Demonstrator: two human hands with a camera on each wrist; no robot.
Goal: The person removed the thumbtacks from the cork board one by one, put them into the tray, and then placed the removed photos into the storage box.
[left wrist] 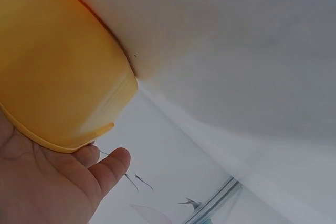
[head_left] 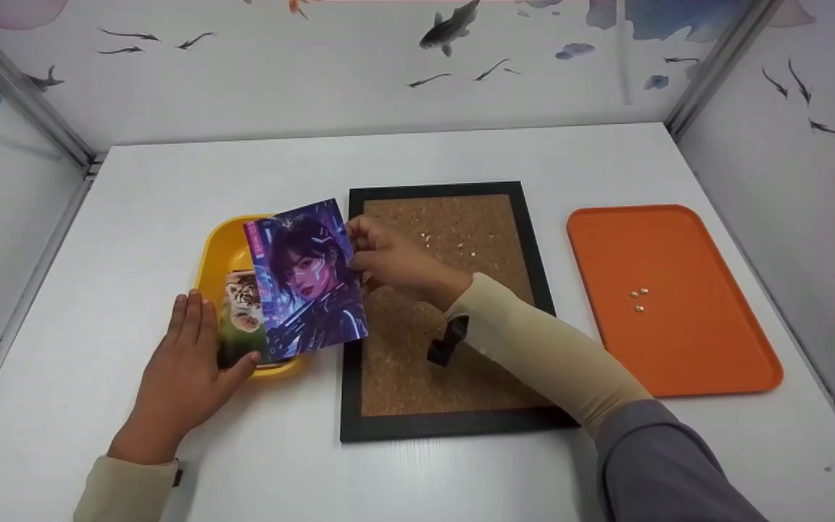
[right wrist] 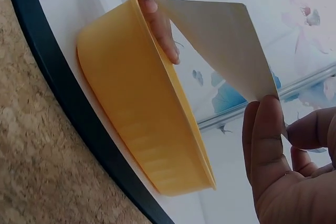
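Note:
My right hand (head_left: 403, 261) pinches a picture card (head_left: 309, 283) by its right edge, thumb on one face and fingers on the other. The card, a purple and blue portrait print, tilts over the right part of a yellow plastic basin (head_left: 209, 255). Its pale back (right wrist: 220, 40) faces the right wrist camera. Along the basin's left rim lies my left hand (head_left: 185, 370), fingers straight and thumb stretched across the near rim. Inside the basin a tiger picture (head_left: 242, 308) shows, partly covered by the held card.
A cork board (head_left: 446, 377) with a black frame lies right of the basin, under my right forearm. Several small shiny pins (head_left: 461, 248) dot its upper half. Farther right, an orange tray (head_left: 678, 348) bears 3 pins (head_left: 639, 309). Printed wall panels (head_left: 316, 94) enclose the white table.

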